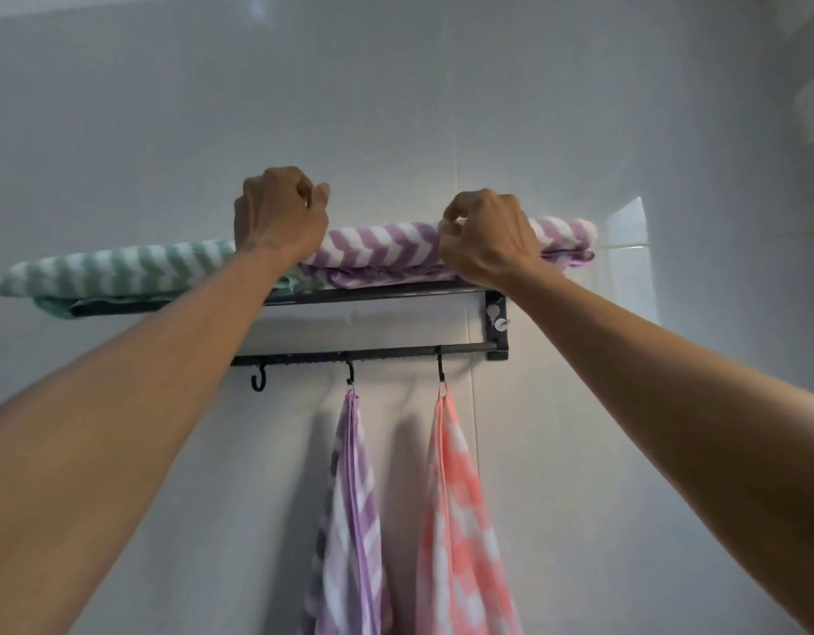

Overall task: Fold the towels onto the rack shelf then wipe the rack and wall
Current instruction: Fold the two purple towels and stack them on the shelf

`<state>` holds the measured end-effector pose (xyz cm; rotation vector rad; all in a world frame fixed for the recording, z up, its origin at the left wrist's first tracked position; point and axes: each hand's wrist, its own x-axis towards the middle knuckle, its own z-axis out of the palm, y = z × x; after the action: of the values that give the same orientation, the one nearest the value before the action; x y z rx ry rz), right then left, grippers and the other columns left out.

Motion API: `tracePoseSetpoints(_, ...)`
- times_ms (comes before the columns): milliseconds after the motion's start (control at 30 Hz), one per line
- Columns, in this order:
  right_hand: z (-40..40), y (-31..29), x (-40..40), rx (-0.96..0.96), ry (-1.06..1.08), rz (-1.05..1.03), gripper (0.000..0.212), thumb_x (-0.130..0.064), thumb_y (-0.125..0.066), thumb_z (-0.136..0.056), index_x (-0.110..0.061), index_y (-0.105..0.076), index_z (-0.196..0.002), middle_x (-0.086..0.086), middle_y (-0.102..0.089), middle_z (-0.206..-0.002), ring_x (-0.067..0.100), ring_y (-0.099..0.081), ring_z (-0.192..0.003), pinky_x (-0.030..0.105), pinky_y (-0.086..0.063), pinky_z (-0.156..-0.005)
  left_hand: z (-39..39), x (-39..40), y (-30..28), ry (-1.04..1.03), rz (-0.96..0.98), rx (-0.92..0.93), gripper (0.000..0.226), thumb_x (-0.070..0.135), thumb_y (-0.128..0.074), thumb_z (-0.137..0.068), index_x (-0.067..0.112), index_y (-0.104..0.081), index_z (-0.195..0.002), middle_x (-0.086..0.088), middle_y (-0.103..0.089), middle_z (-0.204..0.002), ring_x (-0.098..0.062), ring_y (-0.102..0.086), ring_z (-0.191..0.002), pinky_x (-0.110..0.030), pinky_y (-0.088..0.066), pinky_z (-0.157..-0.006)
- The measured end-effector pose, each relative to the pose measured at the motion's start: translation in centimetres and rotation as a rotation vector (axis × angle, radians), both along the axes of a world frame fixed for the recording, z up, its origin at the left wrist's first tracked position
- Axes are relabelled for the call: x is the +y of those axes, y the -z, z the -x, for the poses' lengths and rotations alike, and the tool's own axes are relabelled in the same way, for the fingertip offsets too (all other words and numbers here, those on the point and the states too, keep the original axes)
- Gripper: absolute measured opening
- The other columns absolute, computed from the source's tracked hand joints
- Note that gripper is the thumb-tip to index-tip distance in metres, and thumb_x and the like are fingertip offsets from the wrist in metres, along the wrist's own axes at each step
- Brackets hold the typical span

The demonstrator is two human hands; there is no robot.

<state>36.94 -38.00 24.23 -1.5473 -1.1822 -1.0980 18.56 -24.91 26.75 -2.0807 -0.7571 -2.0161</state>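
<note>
While the folded purple towel (pixel 386 242) lies lengthwise, left to right, along the rack shelf (pixel 373 293) at mid-frame, the left hand (pixel 279 217) and right hand (pixel 485 236) sit at its two ends, fingers curled, apparently holding nothing.

Home bathroom, glossy white wall tiles (pixel 396 107), black towel rack (pixel 373 291), hanging towels (pixel 350 520)

Large, glossy, pale grey-white wall tiles (pixel 396 107) filled the view, divided by thin, faint grout lines. A bright rectangular patch of light (pixel 628 222) lay on the right side, and soft shadows fell lower down.
</note>
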Motion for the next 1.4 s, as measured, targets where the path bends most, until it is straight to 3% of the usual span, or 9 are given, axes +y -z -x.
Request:
tracePoseSetpoints(100,2.5,2.0,-0.4,-0.057,0.022,-0.011,0.029,-0.017,-0.056,-0.088,-0.012,-0.073,-0.111,0.010,-0.072,-0.109,0.026,-0.062,-0.088,0.035,-0.052,-0.072,2.1,-0.6,2.1,-0.027,-0.082,-0.080,0.031,0.037,-0.056,-0.099,0.012,-0.071,-0.089,-0.009,-0.073,-0.093,-0.024,-0.065,-0.088,-0.040,-0.051,-0.095)
tracePoseSetpoints(233,5.4,4.2,-0.6,-0.062,-0.016,-0.048,0.024,-0.011,-0.057,-0.090,-0.010,-0.074,-0.108,0.009,-0.074,-0.110,0.026,-0.068,-0.093,0.035,-0.057,-0.077,4.7,-0.5,4.8,0.026,-0.143,-0.076,0.031,0.037,-0.057,-0.098,0.010,-0.069,-0.087,-0.009,-0.072,-0.087,-0.025,-0.065,-0.083,-0.042,-0.053,-0.090)
tracePoseSetpoints(367,8.7,7.5,0.6,-0.005,-0.041,0.026,0.018,-0.008,-0.057,-0.087,-0.018,-0.070,-0.079,0.000,-0.071,-0.076,0.020,-0.064,-0.065,0.036,-0.057,-0.060,7.7,0.2,8.3,0.095,-0.097,0.006,0.028,0.035,-0.058,-0.098,0.014,-0.065,-0.080,-0.003,-0.064,-0.075,-0.019,-0.057,-0.070,-0.026,-0.043,-0.067)
tracePoseSetpoints(467,10.5,11.1,1.4,0.129,-0.074,0.082,0.019,-0.014,-0.059,-0.085,-0.015,-0.077,-0.092,0.003,-0.077,-0.090,0.025,-0.071,-0.080,0.043,-0.061,-0.073,9.3,1.3,12.0,0.159,0.016,0.043,0.032,0.035,-0.060,-0.097,0.015,-0.061,-0.073,-0.003,-0.063,-0.070,-0.018,-0.056,-0.066,-0.023,-0.036,-0.057)
tracePoseSetpoints(633,11.5,16.1,2.6,0.314,-0.068,0.252,0.019,-0.013,-0.060,-0.088,-0.016,-0.077,-0.096,0.003,-0.076,-0.097,0.022,-0.069,-0.084,0.042,-0.061,-0.078,9.8,3.8,18.4,0.256,0.320,0.120,0.037,0.033,-0.064,-0.093,0.018,-0.056,-0.061,-0.001,-0.061,-0.063,-0.022,-0.058,-0.064,-0.031,-0.041,-0.064)
tracePoseSetpoints(867,9.0,20.4,7.0,0.498,-0.088,0.380,0.018,-0.010,-0.061,-0.088,-0.013,-0.078,-0.091,0.004,-0.077,-0.094,0.020,-0.068,-0.083,0.034,-0.058,-0.080,6.2,7.1,25.7,0.361,0.623,0.273,0.018,0.029,-0.069,-0.091,0.014,-0.072,-0.080,0.000,-0.071,-0.080,-0.020,-0.066,-0.079,-0.025,-0.045,-0.073)
tracePoseSetpoints(1000,6.7,21.8,10.6,0.570,-0.153,0.396,0.017,-0.011,-0.061,-0.089,-0.012,-0.078,-0.089,0.005,-0.077,-0.091,0.021,-0.069,-0.083,0.036,-0.059,-0.079,2.7,8.9,27.5,0.400,0.688,0.316,0.013,0.025,-0.068,-0.093,0.017,-0.074,-0.086,0.003,-0.071,-0.086,-0.020,-0.065,-0.086,-0.025,-0.047,-0.074)
tracePoseSetpoints(1200,3.3,22.5,14.7,0.706,-0.294,0.332,0.031,-0.032,-0.069,-0.094,-0.011,-0.073,-0.116,0.010,-0.075,-0.110,0.026,-0.068,-0.103,0.038,-0.054,-0.096,-2.4,11.4,27.2,0.509,0.707,0.351,0.021,0.034,-0.070,-0.092,0.015,-0.077,-0.100,0.001,-0.075,-0.094,-0.018,-0.069,-0.090,-0.030,-0.055,-0.083)
tracePoseSetpoints(1400,1.6,22.6,16.9,0.737,-0.411,0.323,0.033,-0.042,-0.069,-0.093,-0.015,-0.075,-0.110,0.004,-0.076,-0.103,0.019,-0.069,-0.091,0.036,-0.058,-0.083,-5.6,13.1,27.7,0.526,0.730,0.298,0.015,0.030,-0.071,-0.091,0.017,-0.078,-0.092,0.000,-0.076,-0.091,-0.021,-0.069,-0.087,-0.032,-0.057,-0.080)
